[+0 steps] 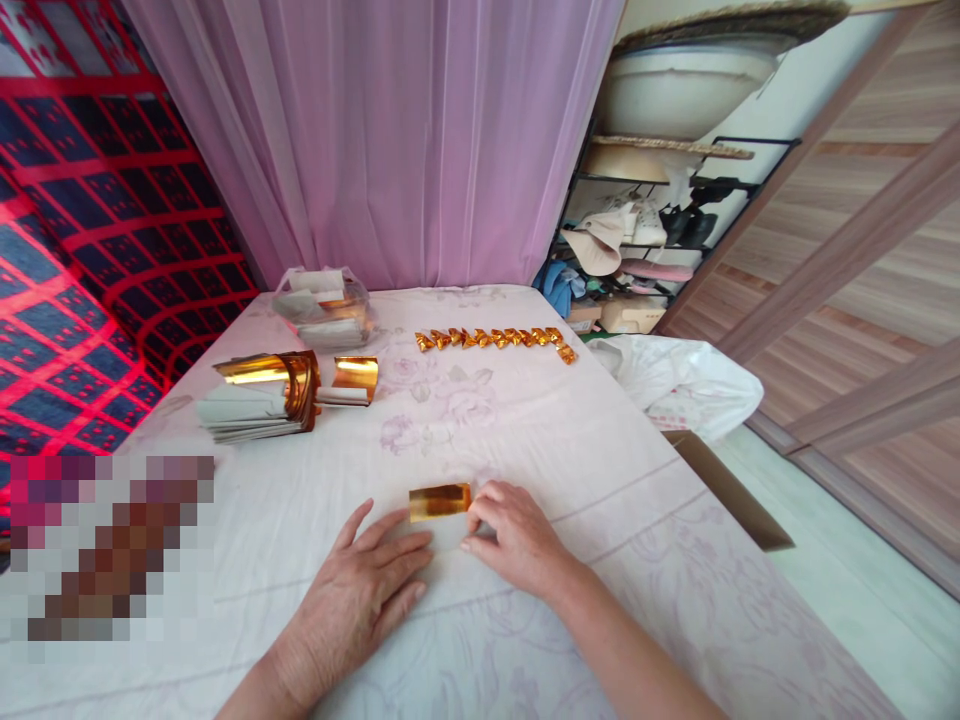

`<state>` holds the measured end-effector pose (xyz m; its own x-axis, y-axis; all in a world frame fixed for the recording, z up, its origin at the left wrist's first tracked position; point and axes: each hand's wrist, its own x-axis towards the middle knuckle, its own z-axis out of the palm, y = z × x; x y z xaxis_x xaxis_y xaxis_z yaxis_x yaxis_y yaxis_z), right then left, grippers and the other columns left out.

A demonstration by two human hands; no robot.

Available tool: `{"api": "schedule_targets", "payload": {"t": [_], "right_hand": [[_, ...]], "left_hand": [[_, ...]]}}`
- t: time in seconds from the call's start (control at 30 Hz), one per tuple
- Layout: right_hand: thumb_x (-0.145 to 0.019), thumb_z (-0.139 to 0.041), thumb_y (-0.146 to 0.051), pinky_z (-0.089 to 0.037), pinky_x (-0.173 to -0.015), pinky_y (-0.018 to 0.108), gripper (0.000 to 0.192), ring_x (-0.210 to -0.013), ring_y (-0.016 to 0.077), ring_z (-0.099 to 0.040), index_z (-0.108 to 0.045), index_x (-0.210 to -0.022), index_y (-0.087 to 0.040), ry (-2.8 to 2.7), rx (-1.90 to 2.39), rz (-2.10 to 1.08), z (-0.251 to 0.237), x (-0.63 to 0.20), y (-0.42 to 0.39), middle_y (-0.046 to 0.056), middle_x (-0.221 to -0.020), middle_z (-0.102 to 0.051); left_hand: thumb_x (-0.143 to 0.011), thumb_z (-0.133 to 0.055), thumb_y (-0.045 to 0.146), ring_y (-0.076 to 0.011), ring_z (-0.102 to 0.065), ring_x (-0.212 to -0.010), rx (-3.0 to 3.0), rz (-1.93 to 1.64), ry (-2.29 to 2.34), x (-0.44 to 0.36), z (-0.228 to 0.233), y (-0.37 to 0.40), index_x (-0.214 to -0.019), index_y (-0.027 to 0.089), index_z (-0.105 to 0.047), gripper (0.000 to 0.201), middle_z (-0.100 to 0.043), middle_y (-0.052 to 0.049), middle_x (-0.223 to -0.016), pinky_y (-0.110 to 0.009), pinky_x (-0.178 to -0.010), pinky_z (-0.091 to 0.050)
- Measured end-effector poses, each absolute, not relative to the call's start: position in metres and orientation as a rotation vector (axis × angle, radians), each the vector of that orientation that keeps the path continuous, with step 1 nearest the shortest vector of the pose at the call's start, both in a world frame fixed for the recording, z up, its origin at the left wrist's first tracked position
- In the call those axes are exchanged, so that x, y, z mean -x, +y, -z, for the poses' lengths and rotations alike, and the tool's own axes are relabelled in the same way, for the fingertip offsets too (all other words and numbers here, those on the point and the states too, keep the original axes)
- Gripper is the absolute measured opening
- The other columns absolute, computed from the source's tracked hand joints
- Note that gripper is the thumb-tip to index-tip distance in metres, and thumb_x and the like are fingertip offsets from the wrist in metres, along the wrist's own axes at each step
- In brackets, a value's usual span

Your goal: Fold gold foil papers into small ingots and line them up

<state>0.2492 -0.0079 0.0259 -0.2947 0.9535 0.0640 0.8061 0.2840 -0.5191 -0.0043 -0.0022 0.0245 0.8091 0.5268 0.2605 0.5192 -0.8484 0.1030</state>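
A small strip of shiny gold foil paper (pixel 439 502) lies on the floral tablecloth in front of me. My left hand (pixel 367 580) rests flat with its fingers spread, the fingertips near the strip's left end. At the strip's right end, the fingers of my right hand (pixel 506 530) pinch its edge. Farther back sits a row of folded gold foil pieces (pixel 487 340). To the left stands a thick stack of gold-faced paper (pixel 259 400), with a few curled gold sheets (pixel 355 380) beside it.
A clear plastic bag of paper (pixel 322 305) sits at the table's back left. Beyond the right edge are a white plastic bag (pixel 675 385), a cardboard piece (pixel 727 490) and a loaded rack (pixel 645 190). A purple curtain (pixel 390 140) hangs behind the table (pixel 600 560).
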Motion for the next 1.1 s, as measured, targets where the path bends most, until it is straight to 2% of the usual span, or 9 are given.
{"api": "schedule_targets", "payload": {"t": [0.23,0.8,0.97,1.1], "right_hand": [[-0.072,-0.079,-0.015,-0.041,-0.083,0.031,0.016,-0.090,0.0162,-0.059,-0.065,-0.077,-0.021,-2.187,1.505,-0.613,-0.024,-0.255,-0.006,-0.001,-0.089,-0.062],[-0.073,-0.071,-0.004,-0.041,-0.084,0.031,0.019,-0.092,0.0163,-0.060,-0.066,-0.081,-0.020,-2.197,1.407,-0.670,-0.022,-0.262,-0.005,0.000,-0.091,-0.063],[-0.078,-0.072,-0.017,-0.040,-0.081,0.032,0.009,-0.086,0.0165,-0.059,-0.063,-0.077,-0.020,-2.171,1.455,-0.549,-0.022,-0.253,-0.008,0.000,-0.086,-0.061],[-0.075,-0.078,-0.034,-0.039,-0.081,0.034,0.022,-0.086,0.0187,-0.057,-0.061,-0.074,-0.021,-2.138,1.590,-0.398,-0.017,-0.241,-0.011,0.001,-0.085,-0.059]], "left_hand": [[-0.095,-0.055,0.034,-0.0237,-0.056,-0.124,-2.963,-0.454,0.853,0.008,-0.029,-0.001,-0.114,0.031,-0.068,0.024,-0.071,0.005,-0.119,-0.050,-0.121,-0.009],[-0.095,-0.055,0.034,-0.0223,-0.056,-0.123,-2.901,-0.478,0.861,0.009,-0.028,0.000,-0.107,0.028,-0.069,0.020,-0.069,0.002,-0.123,-0.048,-0.120,-0.016],[-0.094,-0.055,0.035,-0.0213,-0.058,-0.119,-2.931,-0.509,0.874,0.007,-0.025,-0.001,-0.113,0.026,-0.067,0.023,-0.070,0.000,-0.120,-0.047,-0.121,-0.012],[-0.094,-0.056,0.041,-0.0219,-0.057,-0.118,-2.967,-0.489,0.885,0.005,-0.020,-0.003,-0.130,0.033,-0.059,0.037,-0.066,-0.001,-0.122,-0.051,-0.120,-0.005]]}}
